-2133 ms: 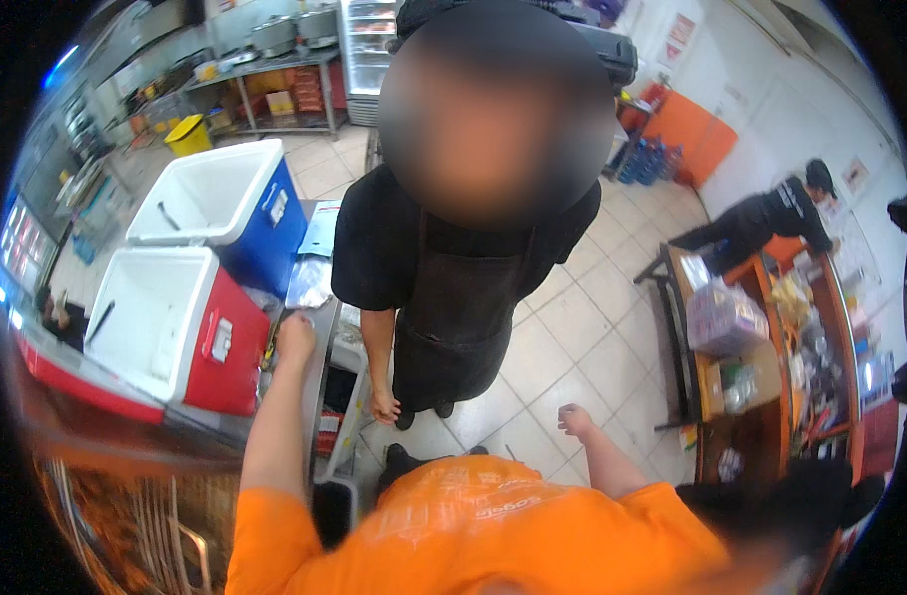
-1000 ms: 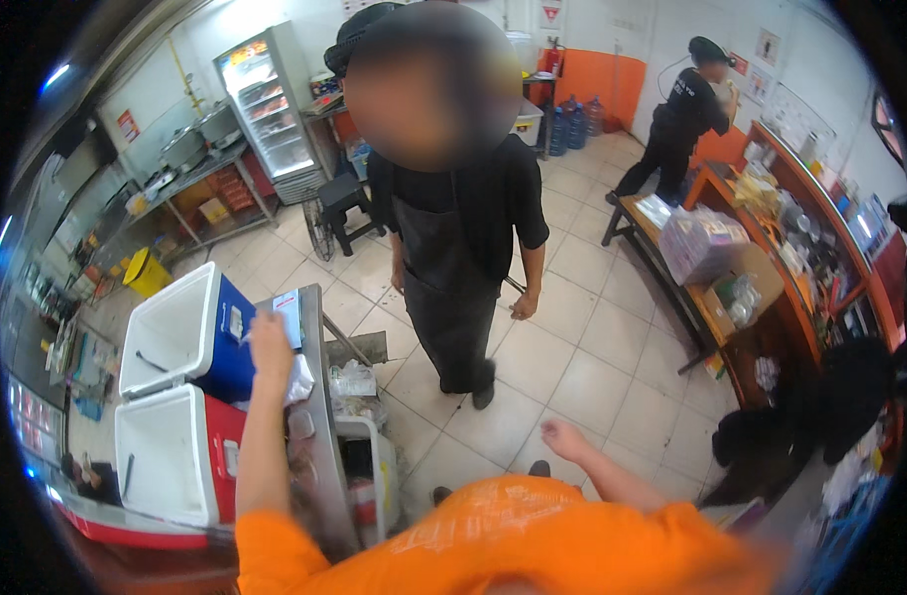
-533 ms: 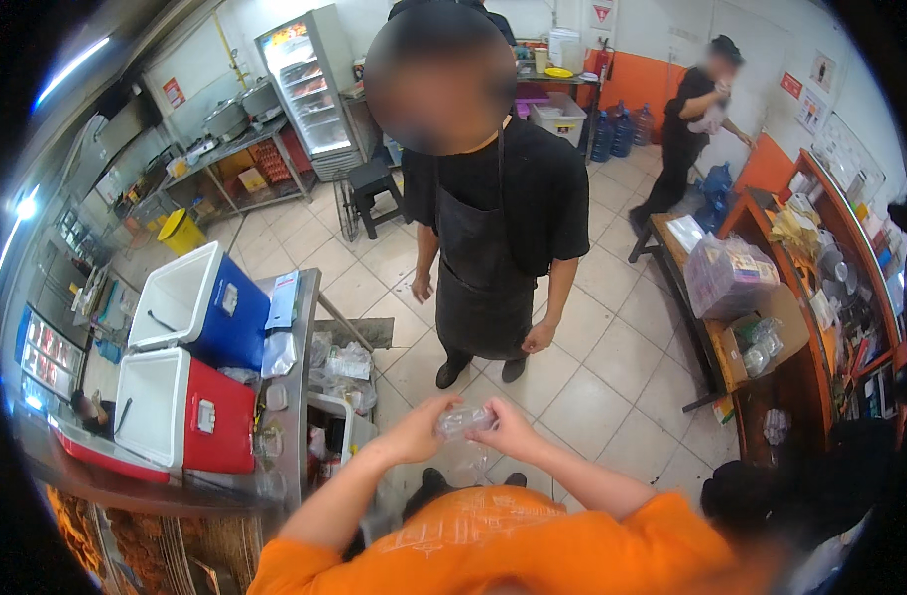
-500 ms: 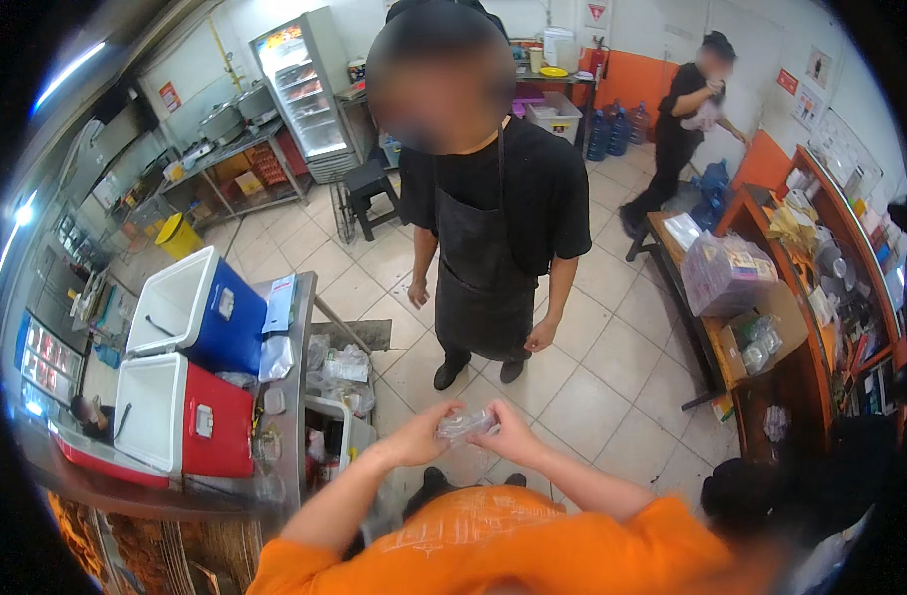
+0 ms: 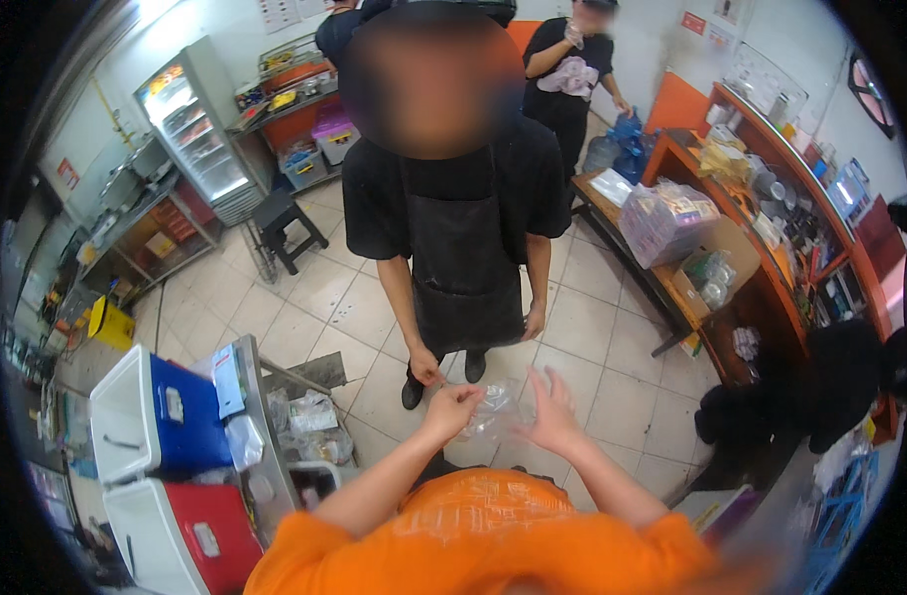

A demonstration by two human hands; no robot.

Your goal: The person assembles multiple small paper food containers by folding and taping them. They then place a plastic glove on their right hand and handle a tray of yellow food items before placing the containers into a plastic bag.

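A clear plastic bag (image 5: 495,409) hangs in front of my orange shirt, between my two hands. My left hand (image 5: 453,413) pinches it by its left edge, fingers pressed together. Fingers spread and pointing up, my right hand (image 5: 549,413) is at the bag's right side; whether it touches the plastic I cannot make out. Something small and whitish shows through the bag, too unclear to name. Facing me stands a co-worker in a black apron (image 5: 455,263); one of that person's hands (image 5: 425,367) is just beyond my left hand.
To the left, a blue cooler (image 5: 185,412) and a red cooler (image 5: 210,535) stand by a metal table (image 5: 265,397). At the right is a wooden bench (image 5: 632,248) carrying wrapped packages (image 5: 666,223) and a cardboard box (image 5: 736,263). Another person (image 5: 562,89) stands behind near water jugs (image 5: 617,149).
The crumpled clear plastic I held in both hands now hangs spread out. My right hand has opened and moved right. The co-worker has come closer, and one hand is nearer mine.
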